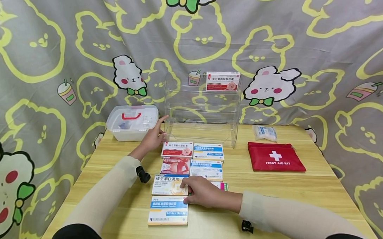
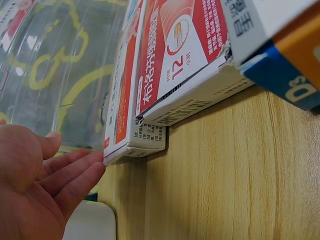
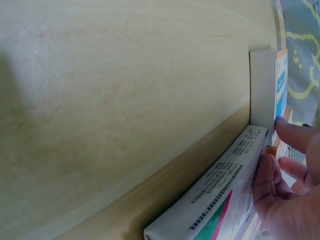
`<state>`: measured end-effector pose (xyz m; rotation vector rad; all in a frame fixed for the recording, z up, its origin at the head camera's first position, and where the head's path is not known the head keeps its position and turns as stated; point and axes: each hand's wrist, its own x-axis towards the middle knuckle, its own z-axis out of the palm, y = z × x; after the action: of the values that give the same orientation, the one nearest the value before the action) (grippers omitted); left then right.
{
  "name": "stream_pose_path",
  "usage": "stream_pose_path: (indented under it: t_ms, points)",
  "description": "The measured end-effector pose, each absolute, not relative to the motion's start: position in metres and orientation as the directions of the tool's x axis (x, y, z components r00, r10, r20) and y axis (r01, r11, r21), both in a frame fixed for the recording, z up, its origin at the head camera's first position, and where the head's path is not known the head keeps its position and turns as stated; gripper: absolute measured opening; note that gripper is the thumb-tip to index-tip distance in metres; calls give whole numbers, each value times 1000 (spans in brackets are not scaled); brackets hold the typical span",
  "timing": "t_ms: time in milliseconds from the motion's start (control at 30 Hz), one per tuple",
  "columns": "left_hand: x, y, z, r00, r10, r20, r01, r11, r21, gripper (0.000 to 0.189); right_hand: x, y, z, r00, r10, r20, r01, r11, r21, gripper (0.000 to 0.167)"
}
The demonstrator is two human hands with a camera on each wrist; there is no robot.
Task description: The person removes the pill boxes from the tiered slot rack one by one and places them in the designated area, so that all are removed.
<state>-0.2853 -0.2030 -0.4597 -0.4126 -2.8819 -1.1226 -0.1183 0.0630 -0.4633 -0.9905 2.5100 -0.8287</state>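
My left hand reaches to the lower left side of a clear tiered rack, its index finger extended along the edge. In the left wrist view the other fingers are fairly straight, their tips beside a red-and-white medicine box. My right hand is over two columns of medicine boxes. Its index finger lies on the vitamin D drops box, and its thumb touches the blue-and-white capsule box. Under this hand, a box with green and magenta markings is partly hidden in the head view.
On the rack's top tier stands a red-and-white box. A lidded plastic case with a red handle is at left. To the right lie a red first aid pouch and a small clear packet. A patterned curtain hangs behind.
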Motion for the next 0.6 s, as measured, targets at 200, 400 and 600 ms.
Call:
stream_pose_path:
  t_ms: [200,400,600]
  points:
    - [-285,-202,-459,-967,231,108,243,709,662,87,-116,62,-462,-721,-690,-66,-519,600,-609,36]
    - [-285,-203,-460,-967,232,109,244,707,664,84,-117,63,-461,-719,-691,-73,-506,592,-627,38]
    - [-285,-203,-460,-967,233,102,240,703,670,84,-125,68,-460,-700,-712,-56,-472,521,-711,43]
